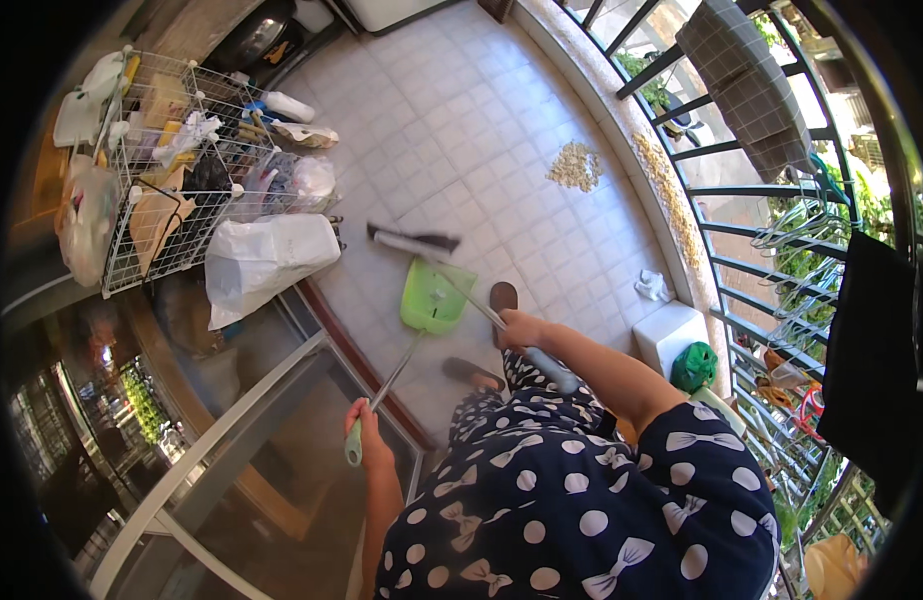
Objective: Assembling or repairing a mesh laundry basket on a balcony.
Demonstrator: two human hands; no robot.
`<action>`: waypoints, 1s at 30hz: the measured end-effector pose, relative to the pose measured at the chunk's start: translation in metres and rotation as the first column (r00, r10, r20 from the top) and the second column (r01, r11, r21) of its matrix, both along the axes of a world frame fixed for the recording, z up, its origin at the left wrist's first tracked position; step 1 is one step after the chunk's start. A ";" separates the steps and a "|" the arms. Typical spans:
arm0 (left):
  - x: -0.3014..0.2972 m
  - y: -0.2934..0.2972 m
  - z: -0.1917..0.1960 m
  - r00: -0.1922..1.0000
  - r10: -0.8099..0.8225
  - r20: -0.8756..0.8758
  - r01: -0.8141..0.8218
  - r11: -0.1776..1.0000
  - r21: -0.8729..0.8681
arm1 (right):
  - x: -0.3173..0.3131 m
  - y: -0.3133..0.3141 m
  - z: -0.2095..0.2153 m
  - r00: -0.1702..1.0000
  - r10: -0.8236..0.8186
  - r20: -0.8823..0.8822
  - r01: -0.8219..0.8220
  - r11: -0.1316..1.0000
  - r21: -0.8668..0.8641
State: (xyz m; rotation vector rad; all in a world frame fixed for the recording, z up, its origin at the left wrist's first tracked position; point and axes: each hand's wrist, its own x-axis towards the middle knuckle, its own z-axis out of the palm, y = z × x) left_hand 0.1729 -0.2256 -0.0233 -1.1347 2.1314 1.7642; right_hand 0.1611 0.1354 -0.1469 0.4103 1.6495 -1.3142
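Broom (414,240) head blurred, handle partly behind right hand (522,328).

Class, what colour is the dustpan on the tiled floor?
The dustpan is bright light green, seen best in the head view, just below the broom head.

A wire rack (142,200) of clutter stands beside a white bag (267,262) on tiles.

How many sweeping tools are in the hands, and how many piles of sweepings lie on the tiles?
Brooms: 1, broom, held by the right hand
Dustpans: 1, green dustpan, handle in the left hand
Piles: 1, pale debris pile
Total: 3
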 end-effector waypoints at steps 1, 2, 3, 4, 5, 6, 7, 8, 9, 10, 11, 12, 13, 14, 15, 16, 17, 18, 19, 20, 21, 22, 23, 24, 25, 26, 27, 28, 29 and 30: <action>0.000 -0.004 -0.002 1.000 -0.006 0.004 0.006 1.000 -0.011 | 0.001 0.013 0.021 0.994 -0.026 0.109 0.038 0.993 -0.113; 0.000 -0.009 -0.005 1.000 0.002 -0.001 -0.002 1.000 -0.007 | 0.009 0.023 0.052 0.996 -0.050 0.075 0.062 0.985 -0.159; -0.001 -0.015 -0.009 1.000 -0.003 0.013 0.003 1.000 0.000 | 0.015 0.032 0.084 0.996 -0.080 0.044 0.087 0.975 -0.203; -0.001 -0.018 -0.011 0.999 -0.012 0.030 0.012 1.000 0.007 | 0.016 0.042 0.110 0.996 -0.081 0.044 0.088 0.977 -0.196; 0.001 -0.019 -0.011 0.999 -0.010 0.030 0.010 1.000 0.009 | 0.017 0.051 0.133 0.991 -0.095 0.096 0.110 0.982 -0.157; 0.001 -0.019 -0.011 0.999 -0.030 0.024 0.030 1.000 0.011 | 0.018 0.057 0.144 0.983 -0.114 0.146 0.132 0.985 -0.116; 0.000 -0.019 -0.011 0.999 -0.049 0.017 0.049 0.999 0.010 | 0.021 0.062 0.141 0.983 -0.115 0.144 0.132 0.985 -0.114; 0.003 -0.022 -0.010 0.999 -0.049 0.014 0.049 0.999 0.011 | 0.023 0.066 0.133 0.996 -0.085 -0.040 0.083 0.995 -0.049; 0.005 -0.024 -0.010 0.999 -0.029 0.025 0.029 1.000 0.012 | 0.021 0.071 0.123 0.974 -0.041 -0.223 0.049 0.998 0.027; 0.006 -0.025 -0.009 0.999 -0.010 0.038 0.009 1.000 0.011 | 0.012 0.073 0.112 0.973 -0.044 -0.227 0.052 0.998 0.030; 0.006 -0.026 -0.010 0.999 -0.014 0.033 0.014 1.000 0.014 | -0.002 0.074 0.099 0.962 0.099 -0.253 -0.052 0.981 0.188; 0.007 -0.026 -0.007 0.999 -0.020 0.025 0.020 1.000 0.014 | -0.010 0.068 0.086 0.937 0.243 -0.253 -0.150 0.929 0.339; 0.008 -0.025 -0.003 0.999 -0.029 0.019 0.029 0.999 0.016 | -0.014 0.058 0.079 0.938 0.238 -0.253 -0.144 0.929 0.340; 0.008 -0.023 -0.001 0.999 -0.037 0.018 0.037 0.999 0.018 | -0.018 0.047 0.073 0.963 0.204 -0.175 -0.127 0.920 0.370; 0.008 -0.020 0.001 1.000 -0.022 0.011 0.022 1.000 0.009 | -0.019 0.040 0.065 0.980 0.169 -0.101 -0.115 0.909 0.401; 0.009 -0.018 0.002 1.000 -0.008 0.002 0.008 1.000 0.002 | -0.010 0.032 0.051 0.981 0.164 -0.105 -0.108 0.908 0.404; 0.009 -0.017 0.001 1.000 -0.017 -0.003 0.017 1.000 0.007 | 0.007 0.019 0.031 0.988 0.118 -0.101 -0.071 0.922 0.380; 0.010 -0.017 0.000 0.999 -0.032 -0.009 0.032 0.999 0.008 | 0.023 0.007 0.015 0.993 0.073 -0.098 -0.034 0.934 0.356; 0.011 -0.019 -0.001 0.999 -0.045 -0.017 0.045 0.999 0.010 | 0.040 -0.003 0.005 0.992 0.066 -0.103 -0.024 0.932 0.363; 0.010 -0.021 -0.004 0.998 -0.056 -0.024 0.056 0.998 0.020 | 0.060 -0.009 -0.003 0.998 -0.001 -0.058 0.013 0.976 0.216; 0.012 -0.026 -0.008 0.995 -0.086 -0.045 0.087 0.996 0.020 | 0.075 -0.014 -0.005 0.999 -0.052 -0.003 0.052 0.997 0.064; 0.014 -0.030 -0.013 0.991 -0.114 -0.068 0.115 0.993 0.022 | 0.083 -0.015 0.010 0.999 -0.053 -0.011 0.053 0.996 0.073; 0.015 -0.034 -0.015 0.990 -0.113 -0.080 0.116 0.993 0.032 | 0.090 -0.014 0.036 0.997 -0.073 -0.016 0.072 0.997 -0.024; 0.013 -0.035 -0.014 0.989 -0.122 -0.088 0.125 0.992 0.033 | 0.096 -0.013 0.066 0.995 -0.097 -0.018 0.095 0.989 -0.117; 0.013 -0.036 -0.012 0.987 -0.132 -0.094 0.135 0.990 0.036 | 0.107 -0.012 0.091 0.994 -0.105 -0.027 0.102 0.990 -0.102; 0.015 -0.041 -0.013 0.986 -0.133 -0.103 0.139 0.989 0.049 | 0.118 -0.011 0.114 0.977 -0.177 0.116 0.194 0.968 -0.162; 0.013 -0.047 -0.014 0.977 -0.185 -0.107 0.191 0.980 0.053 | 0.127 -0.011 0.128 0.937 -0.234 0.259 0.291 0.934 -0.210; 0.013 -0.053 -0.016 0.966 -0.233 -0.108 0.240 0.969 0.055 | 0.133 -0.013 0.136 0.939 -0.235 0.251 0.288 0.936 -0.201; 0.016 -0.060 -0.018 0.968 -0.227 -0.112 0.234 0.970 0.061 | 0.140 -0.016 0.141 0.941 -0.257 0.221 0.295 0.943 -0.155; 0.017 -0.066 -0.017 0.934 -0.341 -0.110 0.345 0.938 0.025 | 0.144 -0.023 0.148 0.941 -0.278 0.192 0.303 0.947 -0.110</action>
